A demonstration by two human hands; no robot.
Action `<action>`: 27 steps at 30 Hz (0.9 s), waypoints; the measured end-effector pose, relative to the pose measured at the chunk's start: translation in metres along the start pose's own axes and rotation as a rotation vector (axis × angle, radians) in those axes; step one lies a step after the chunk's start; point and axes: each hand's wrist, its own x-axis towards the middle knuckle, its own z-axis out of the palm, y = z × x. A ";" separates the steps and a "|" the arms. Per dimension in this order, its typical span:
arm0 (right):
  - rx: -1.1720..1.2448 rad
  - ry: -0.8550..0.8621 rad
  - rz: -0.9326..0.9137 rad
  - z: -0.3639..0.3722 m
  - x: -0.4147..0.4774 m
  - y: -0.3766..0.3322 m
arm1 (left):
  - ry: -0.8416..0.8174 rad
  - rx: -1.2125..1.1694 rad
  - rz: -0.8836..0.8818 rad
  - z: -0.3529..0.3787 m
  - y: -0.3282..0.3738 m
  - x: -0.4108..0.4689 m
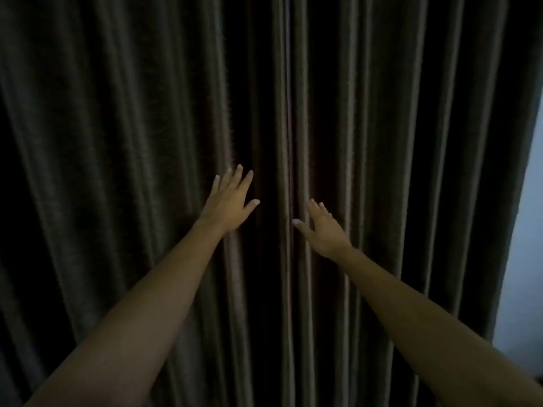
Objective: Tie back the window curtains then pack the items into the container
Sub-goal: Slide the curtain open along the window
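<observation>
Two dark curtains [147,113] hang closed, with two hands: left hand [230,201], right hand [323,230].

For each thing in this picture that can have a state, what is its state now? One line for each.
left curtain: drawn shut, hanging loose, not tied back.
right curtain: drawn shut, meets the left one at the middle.
left hand: open, fingers spread, holds nothing.
right hand: open, reaching near the middle seam, holds nothing.
</observation>
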 end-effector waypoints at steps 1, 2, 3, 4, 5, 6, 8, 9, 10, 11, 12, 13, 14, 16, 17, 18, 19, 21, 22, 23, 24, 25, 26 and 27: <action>0.019 0.058 -0.029 0.003 0.010 -0.003 | 0.043 0.008 0.027 0.002 0.001 0.009; 0.020 0.092 -0.048 0.003 0.019 -0.006 | 0.076 0.018 0.043 0.002 0.000 0.017; -0.001 0.122 -0.081 0.005 0.031 -0.010 | 0.113 0.045 0.060 0.002 0.000 0.028; -0.009 0.132 -0.113 0.006 0.040 -0.015 | 0.134 0.064 0.080 0.002 0.001 0.039; -0.013 0.142 -0.144 0.009 0.051 -0.016 | 0.159 0.080 0.086 0.001 0.000 0.050; -0.003 0.152 -0.167 0.010 0.060 -0.016 | 0.184 0.095 0.094 -0.001 0.001 0.062; 0.037 0.168 -0.206 0.013 0.080 -0.014 | 0.241 0.128 0.106 -0.008 0.002 0.085; 0.060 0.176 -0.219 0.015 0.091 -0.012 | 0.267 0.134 0.117 -0.013 0.004 0.096; 0.088 0.177 -0.222 0.016 0.099 -0.011 | 0.289 0.143 0.130 -0.017 0.007 0.107; 0.124 0.170 -0.218 0.018 0.107 -0.011 | 0.307 0.157 0.146 -0.021 0.009 0.117; 0.161 0.163 -0.215 0.019 0.113 -0.011 | 0.324 0.174 0.168 -0.024 0.012 0.127; 0.197 0.163 -0.218 0.021 0.119 -0.010 | 0.341 0.194 0.193 -0.026 0.013 0.137; 0.234 0.165 -0.223 0.023 0.124 -0.010 | 0.361 0.225 0.223 -0.028 0.014 0.146; 0.305 0.166 -0.241 0.029 0.132 -0.008 | 0.413 0.324 0.258 -0.027 0.018 0.161; 0.345 0.159 -0.256 0.034 0.135 -0.007 | 0.434 0.381 0.262 -0.025 0.019 0.168; 0.387 0.158 -0.284 0.039 0.138 -0.006 | 0.446 0.432 0.253 -0.024 0.020 0.174; 0.429 0.163 -0.314 0.045 0.142 -0.004 | 0.443 0.488 0.239 -0.021 0.020 0.180; 0.485 0.173 -0.360 0.060 0.149 -0.002 | 0.412 0.637 0.220 -0.015 0.018 0.189; 0.483 0.177 -0.367 0.068 0.153 -0.002 | 0.365 0.736 0.212 -0.013 0.016 0.194; 0.465 0.183 -0.366 0.076 0.158 -0.002 | 0.311 0.822 0.195 -0.012 0.015 0.197; 0.431 0.193 -0.362 0.084 0.162 -0.005 | 0.257 0.890 0.189 -0.013 0.013 0.201; 0.398 0.208 -0.363 0.093 0.166 -0.007 | 0.236 0.953 0.197 -0.013 0.009 0.204; 0.379 0.219 -0.368 0.100 0.170 -0.012 | 0.196 0.977 0.186 -0.012 0.004 0.207; 0.376 0.224 -0.373 0.108 0.175 -0.017 | 0.156 0.959 0.158 -0.010 -0.004 0.211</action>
